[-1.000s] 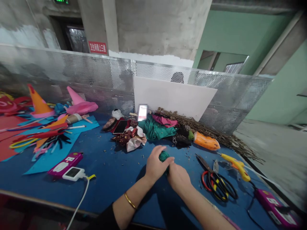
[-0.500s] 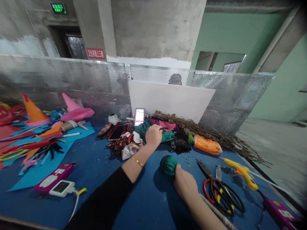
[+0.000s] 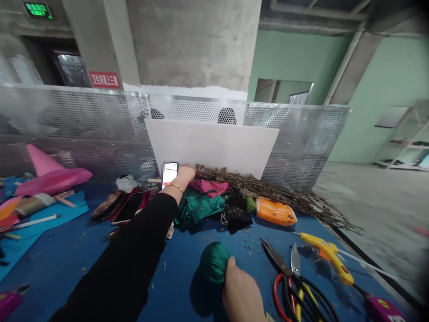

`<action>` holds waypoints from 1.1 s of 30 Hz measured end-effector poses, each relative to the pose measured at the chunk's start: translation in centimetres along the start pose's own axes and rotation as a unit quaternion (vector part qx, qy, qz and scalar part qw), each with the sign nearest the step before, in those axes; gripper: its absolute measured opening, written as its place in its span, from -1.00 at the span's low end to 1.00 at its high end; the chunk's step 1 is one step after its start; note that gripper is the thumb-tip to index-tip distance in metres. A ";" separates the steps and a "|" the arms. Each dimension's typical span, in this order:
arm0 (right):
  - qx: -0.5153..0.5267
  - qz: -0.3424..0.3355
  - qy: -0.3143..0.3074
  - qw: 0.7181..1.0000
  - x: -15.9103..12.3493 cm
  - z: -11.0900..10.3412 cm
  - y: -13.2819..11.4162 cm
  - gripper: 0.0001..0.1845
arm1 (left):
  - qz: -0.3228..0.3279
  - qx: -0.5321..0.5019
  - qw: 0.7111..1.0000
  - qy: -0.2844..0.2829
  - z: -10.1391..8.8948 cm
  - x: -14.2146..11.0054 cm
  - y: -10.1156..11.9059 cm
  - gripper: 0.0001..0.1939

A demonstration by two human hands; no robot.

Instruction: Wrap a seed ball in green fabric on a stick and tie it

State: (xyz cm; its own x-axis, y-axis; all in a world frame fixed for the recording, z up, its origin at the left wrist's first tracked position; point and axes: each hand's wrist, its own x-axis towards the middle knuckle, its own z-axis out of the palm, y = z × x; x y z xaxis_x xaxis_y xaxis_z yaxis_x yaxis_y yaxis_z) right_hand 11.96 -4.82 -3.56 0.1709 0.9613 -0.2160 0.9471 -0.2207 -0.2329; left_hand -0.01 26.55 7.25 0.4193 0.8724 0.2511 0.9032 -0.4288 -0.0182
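My right hand [image 3: 243,293] grips a ball wrapped in dark green cloth [image 3: 214,261] low over the blue table, with thumb and fingers closed at its right side. My left hand [image 3: 185,174] reaches far forward, a gold bangle on the wrist, beside a lit phone [image 3: 170,174] standing upright. Its fingers point away from me and are mostly hidden, so I cannot make out what they touch. Crumpled green fabric [image 3: 201,205] and a pink cloth [image 3: 211,187] lie just right of the left wrist, with dried plant stems [image 3: 241,182] behind them.
Scissors [image 3: 284,268] and a yellow glue gun [image 3: 330,255] lie to the right. An orange pack [image 3: 276,211] sits farther back. A white board [image 3: 214,145] leans on the perforated metal screen [image 3: 295,147]. Pink felt [image 3: 50,174] and blue sheets [image 3: 36,228] are at the left.
My left hand has left the fabric pile and reached farther forward, next to the phone. My right hand still holds the green ball. The view has swung right.
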 end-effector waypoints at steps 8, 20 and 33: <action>0.015 0.013 -0.021 1.000 0.0 -0.9 -0.4 -0.40 | 0.042 0.049 0.998 0.009 -0.3 0.4 0.6 -0.72; 0.004 0.007 0.001 1.000 -0.3 -0.6 -0.4 -0.45 | 0.034 -0.044 0.998 0.004 2.9 -2.6 4.4 -0.87; -0.003 -0.011 0.070 0.998 -0.3 -2.1 2.0 -0.59 | -0.034 -0.440 0.896 0.048 0.9 -17.9 9.2 -0.66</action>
State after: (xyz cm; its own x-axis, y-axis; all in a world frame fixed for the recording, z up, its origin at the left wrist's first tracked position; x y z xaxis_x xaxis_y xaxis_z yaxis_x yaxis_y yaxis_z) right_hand 14.41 -5.19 -1.94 0.1859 0.9795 -0.0772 0.9526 -0.1990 -0.2302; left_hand 0.89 7.15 1.68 0.3169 0.8978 0.3058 0.4866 -0.4307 0.7601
